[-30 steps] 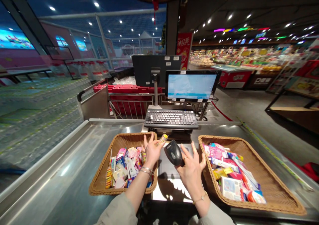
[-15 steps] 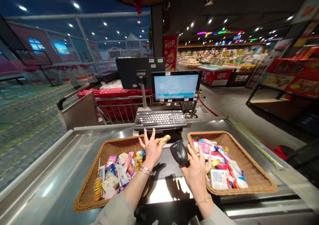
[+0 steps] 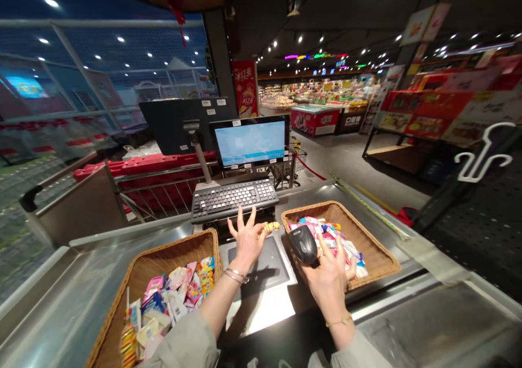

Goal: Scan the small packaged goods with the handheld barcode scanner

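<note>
My left hand (image 3: pixel 248 245) pinches a small yellow-striped wrapped candy (image 3: pixel 271 226) between thumb and fingertips, the other fingers spread. It is above the grey plate (image 3: pixel 267 264) in the counter, in front of the keyboard. A black barcode scanner (image 3: pixel 304 243) is in my right hand (image 3: pixel 329 275), which covers its handle. The scanner's head is over the near left rim of the right wicker basket (image 3: pixel 377 248), which holds colourful packaged sweets (image 3: pixel 318 226). By my left forearm stands the left wicker basket (image 3: pixel 141 267), with more wrapped sweets (image 3: pixel 179 286) inside.
A black keyboard (image 3: pixel 234 198) and a lit monitor (image 3: pixel 250 142) stand ahead. Another dark screen (image 3: pixel 187 124) shows its back to the left. A metal counter (image 3: pixel 53 297) runs along both sides, and a white hanger (image 3: pixel 485 156) is at the right.
The view has turned right, so the counter and screens sit further left. Against the basket, the scanner has moved right over its rim. The candy stays pinched in my left hand.
</note>
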A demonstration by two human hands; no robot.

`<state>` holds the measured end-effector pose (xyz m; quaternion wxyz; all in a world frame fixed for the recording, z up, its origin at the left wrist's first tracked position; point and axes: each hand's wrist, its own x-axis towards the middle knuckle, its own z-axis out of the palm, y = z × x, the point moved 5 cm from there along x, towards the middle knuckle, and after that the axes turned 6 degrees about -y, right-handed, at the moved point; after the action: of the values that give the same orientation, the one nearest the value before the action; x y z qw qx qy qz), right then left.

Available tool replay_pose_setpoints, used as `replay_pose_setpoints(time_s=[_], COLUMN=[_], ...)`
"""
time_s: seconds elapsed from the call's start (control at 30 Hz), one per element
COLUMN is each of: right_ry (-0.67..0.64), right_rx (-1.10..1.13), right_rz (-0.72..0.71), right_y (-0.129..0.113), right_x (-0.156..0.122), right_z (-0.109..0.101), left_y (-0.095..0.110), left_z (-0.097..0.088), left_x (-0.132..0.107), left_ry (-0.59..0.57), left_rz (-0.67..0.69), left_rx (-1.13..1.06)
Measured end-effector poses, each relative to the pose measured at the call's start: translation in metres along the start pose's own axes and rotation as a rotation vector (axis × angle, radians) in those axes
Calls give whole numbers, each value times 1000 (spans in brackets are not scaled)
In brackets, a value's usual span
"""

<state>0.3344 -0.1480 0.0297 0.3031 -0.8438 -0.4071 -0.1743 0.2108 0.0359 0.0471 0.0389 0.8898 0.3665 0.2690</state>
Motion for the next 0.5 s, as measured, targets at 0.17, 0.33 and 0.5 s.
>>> replay_pose_setpoints(time_s=[0.17,0.33,0.5], right_ry=[36,66,70], right_rx=[-22,-68,-88], right_rz=[79,180,238], right_y=[28,53,74], right_x=[2,3,4], right_z=[-8,-13,-15], left_y=[20,40,62], left_z=[12,26,45], left_x=[10,18,25], left_ry=[-45,-101,-202], left_rz=[88,204,372], left_rx=[-4,-11,-24])
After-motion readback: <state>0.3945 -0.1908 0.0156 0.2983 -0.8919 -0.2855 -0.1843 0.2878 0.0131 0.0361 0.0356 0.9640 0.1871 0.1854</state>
